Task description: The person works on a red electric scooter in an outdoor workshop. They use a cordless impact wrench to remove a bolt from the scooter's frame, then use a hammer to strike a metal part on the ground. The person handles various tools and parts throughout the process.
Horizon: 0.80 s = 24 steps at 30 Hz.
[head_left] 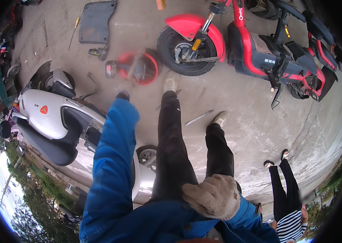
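My left arm, in a blue sleeve, stretches forward, and only the dark-gloved end of my left hand (123,95) shows. It hangs just short of a blurred red round part (138,67) lying on the concrete; whether it grips anything is hidden. My right hand (213,196), in a worn beige work glove, rests flat against my hip by my black trousers and holds nothing. My shoes stand on the ground beyond, one on each side of a flat metal bar (199,117).
A white scooter (53,115) stands close on the left. A red scooter (256,48) is parked at the upper right. A grey mat (96,22) and small tools lie at the top. Another person (286,202) in a striped top stands at the lower right.
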Motion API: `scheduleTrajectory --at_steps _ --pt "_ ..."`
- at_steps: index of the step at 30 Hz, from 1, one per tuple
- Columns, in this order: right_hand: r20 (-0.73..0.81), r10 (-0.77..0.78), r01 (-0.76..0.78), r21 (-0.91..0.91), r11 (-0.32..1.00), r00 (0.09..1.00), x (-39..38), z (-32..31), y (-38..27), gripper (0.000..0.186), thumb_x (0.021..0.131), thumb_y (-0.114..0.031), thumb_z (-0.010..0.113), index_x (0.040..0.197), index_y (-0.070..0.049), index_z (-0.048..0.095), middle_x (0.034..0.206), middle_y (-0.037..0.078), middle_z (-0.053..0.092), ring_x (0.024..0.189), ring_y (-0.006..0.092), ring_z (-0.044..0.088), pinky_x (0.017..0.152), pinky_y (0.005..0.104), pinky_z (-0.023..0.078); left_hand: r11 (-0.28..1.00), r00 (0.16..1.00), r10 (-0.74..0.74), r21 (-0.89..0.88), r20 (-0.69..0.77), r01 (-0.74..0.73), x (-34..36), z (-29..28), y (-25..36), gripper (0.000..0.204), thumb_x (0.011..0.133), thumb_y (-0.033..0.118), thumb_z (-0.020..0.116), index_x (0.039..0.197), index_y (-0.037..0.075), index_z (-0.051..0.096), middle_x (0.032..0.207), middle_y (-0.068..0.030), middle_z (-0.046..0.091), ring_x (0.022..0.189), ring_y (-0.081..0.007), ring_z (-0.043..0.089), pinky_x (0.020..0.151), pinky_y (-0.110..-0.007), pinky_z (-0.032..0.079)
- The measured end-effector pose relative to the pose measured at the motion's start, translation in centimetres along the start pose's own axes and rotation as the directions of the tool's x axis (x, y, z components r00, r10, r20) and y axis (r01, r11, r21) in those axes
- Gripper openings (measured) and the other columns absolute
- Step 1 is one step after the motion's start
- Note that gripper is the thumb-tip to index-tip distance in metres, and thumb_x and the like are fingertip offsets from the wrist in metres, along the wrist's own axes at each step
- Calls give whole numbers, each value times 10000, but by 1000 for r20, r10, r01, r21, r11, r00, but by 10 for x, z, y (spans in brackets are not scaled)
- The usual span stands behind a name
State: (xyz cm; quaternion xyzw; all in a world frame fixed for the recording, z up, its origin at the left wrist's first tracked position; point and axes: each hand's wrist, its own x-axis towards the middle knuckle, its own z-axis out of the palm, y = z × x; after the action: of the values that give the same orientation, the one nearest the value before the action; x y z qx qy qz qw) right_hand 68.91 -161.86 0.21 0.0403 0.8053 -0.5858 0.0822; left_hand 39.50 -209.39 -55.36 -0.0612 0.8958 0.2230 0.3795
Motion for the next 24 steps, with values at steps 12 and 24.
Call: scheduleTrajectory --at_steps 12,24 --pt "179 177 -178 -7 984 968 -172 7 55 265 903 -116 861 1142 -75 752 739 87 729 633 276 745 576 389 581 968 994 -107 -231 -31 97 -180 148 -19 271 995 221 772 1165 15 730 800 -98 740 649 -212 698 561 -387 555" --pt "154 385 -398 65 915 910 -239 45 130 209 1047 -215 735 1211 -87 755 908 123 776 816 351 776 718 455 625 843 946 -246 -436 209 315 -224 165 6 208 1070 198 647 1213 77 737 895 -70 714 737 -241 714 670 -397 575"
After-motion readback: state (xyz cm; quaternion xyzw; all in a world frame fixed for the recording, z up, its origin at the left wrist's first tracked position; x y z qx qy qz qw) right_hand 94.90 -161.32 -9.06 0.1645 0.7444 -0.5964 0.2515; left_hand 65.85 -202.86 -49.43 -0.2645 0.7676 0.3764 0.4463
